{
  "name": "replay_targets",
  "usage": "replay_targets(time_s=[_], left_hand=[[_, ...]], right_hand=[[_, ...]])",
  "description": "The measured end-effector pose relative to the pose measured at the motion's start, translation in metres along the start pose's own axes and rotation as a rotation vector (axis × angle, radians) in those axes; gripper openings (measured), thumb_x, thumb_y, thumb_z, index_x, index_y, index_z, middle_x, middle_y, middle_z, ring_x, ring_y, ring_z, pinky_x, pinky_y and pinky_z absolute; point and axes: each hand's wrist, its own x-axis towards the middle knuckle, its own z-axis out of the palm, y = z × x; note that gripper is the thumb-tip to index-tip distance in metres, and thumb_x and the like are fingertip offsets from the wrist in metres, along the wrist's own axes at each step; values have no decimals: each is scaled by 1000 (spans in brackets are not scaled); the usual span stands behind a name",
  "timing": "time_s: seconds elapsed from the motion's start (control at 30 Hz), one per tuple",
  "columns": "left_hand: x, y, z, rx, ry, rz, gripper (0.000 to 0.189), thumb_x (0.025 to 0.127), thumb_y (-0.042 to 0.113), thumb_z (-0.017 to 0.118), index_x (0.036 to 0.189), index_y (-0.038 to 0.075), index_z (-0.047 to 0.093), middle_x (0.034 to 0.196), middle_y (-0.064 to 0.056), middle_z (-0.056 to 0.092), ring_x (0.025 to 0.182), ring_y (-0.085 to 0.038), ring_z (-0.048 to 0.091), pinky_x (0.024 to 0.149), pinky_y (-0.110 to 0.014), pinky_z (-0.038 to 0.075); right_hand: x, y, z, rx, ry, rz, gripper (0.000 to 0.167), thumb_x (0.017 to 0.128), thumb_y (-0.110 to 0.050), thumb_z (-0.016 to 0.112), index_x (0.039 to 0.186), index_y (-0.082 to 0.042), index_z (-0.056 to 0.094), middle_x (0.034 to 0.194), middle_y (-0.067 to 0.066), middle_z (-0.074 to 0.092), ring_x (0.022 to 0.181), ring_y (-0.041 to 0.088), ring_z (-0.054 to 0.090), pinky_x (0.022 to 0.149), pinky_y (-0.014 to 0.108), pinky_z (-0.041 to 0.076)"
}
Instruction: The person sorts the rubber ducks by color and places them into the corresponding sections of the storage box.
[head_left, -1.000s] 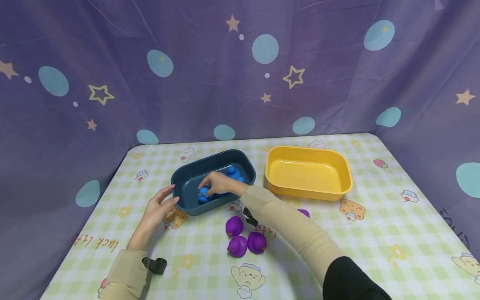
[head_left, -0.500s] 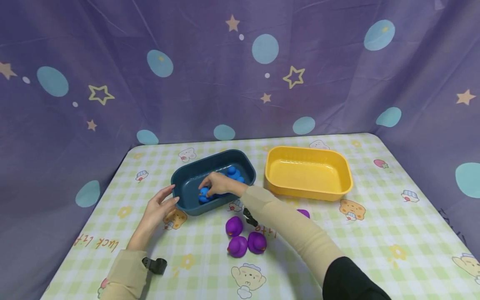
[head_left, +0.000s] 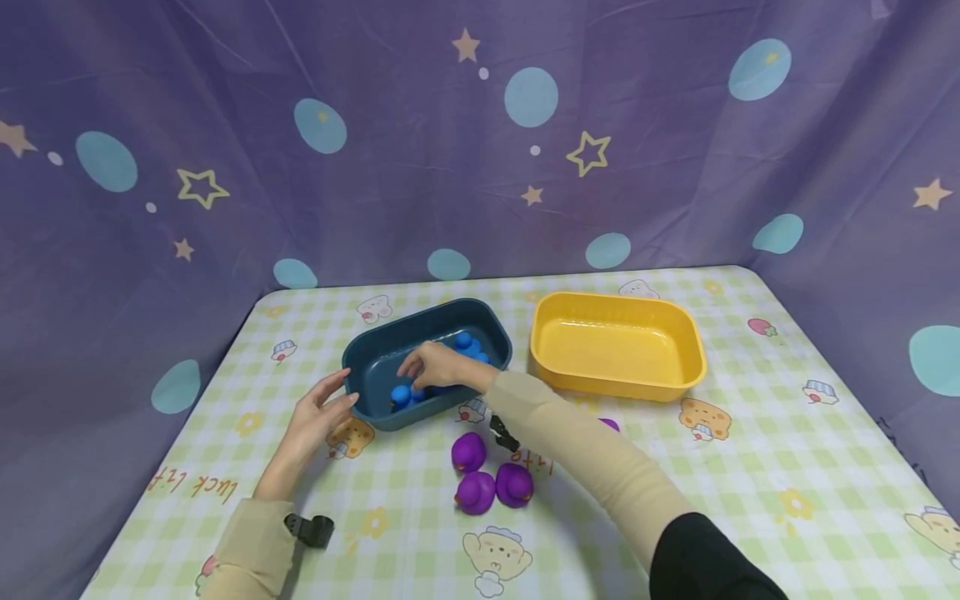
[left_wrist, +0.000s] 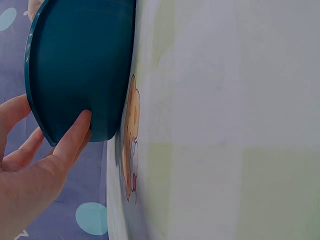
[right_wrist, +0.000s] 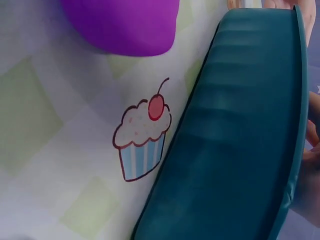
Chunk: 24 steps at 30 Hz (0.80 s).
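In the head view a dark teal bin (head_left: 382,340) sits angled at the left of the table. My left hand (head_left: 311,417) touches its left end with extended fingers; the left wrist view shows the thumb (left_wrist: 80,127) against the outer wall and other fingers at the rim. Inside the bin, my right hand (head_left: 435,367) hovers with fingers bent down and parted, just above a blue rubber duck (head_left: 402,396). More blue ducks (head_left: 467,343) lie at the bin's right side, partly hidden behind this hand. The near wall hides the right fingers in the right wrist view.
A yellow bin (head_left: 618,346) stands right of the teal one. Several purple rubber ducks (head_left: 475,493) rest on the checked tablecloth (head_left: 360,558) in front, one (head_left: 609,424) mostly hidden by the right sleeve. A purple curtain (head_left: 480,167) hangs behind the table.
The right fingers have let go of the blue duck and lifted slightly off it. That duck now sits a little lower and turned in the teal bin. The left hand has stayed in place.
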Motion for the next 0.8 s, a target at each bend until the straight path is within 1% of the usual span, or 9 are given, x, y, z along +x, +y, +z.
replay_targets(time_s=[0.23, 0.5, 0.7, 0.8], left_hand=[[0, 0, 1, 5, 7, -5, 72, 77, 46, 62, 137, 18, 33, 143, -11, 23, 118, -31, 42, 78, -25, 49], [-1, 1, -1, -4, -3, 7, 71, 78, 47, 62, 137, 19, 33, 143, -13, 23, 117, -32, 42, 77, -22, 49], [0, 2, -2, 2, -12, 14, 71, 78, 47, 61, 137, 19, 33, 143, -13, 22, 118, -32, 42, 77, -22, 48], [-2, 7, -1, 30, -16, 16, 67, 80, 45, 59, 137, 19, 33, 142, -15, 23, 117, -30, 44, 78, -21, 48]], right_hand=[[-8, 0, -6, 38, 14, -61, 30, 76, 0, 66, 105, 2, 62, 101, 14, 64, 92, 20, 61, 74, 15, 46], [-20, -2, -14, -6, 14, -91, 29, 79, -4, 64, 108, -1, 62, 102, 13, 63, 92, 18, 60, 74, 15, 46], [-34, -1, -23, 4, -1, -117, 30, 81, -3, 62, 111, 1, 60, 107, 17, 60, 98, 23, 57, 79, 17, 45], [-42, 0, -28, 6, -3, -134, 31, 82, -3, 61, 111, 3, 58, 110, 17, 59, 100, 25, 56, 80, 18, 45]])
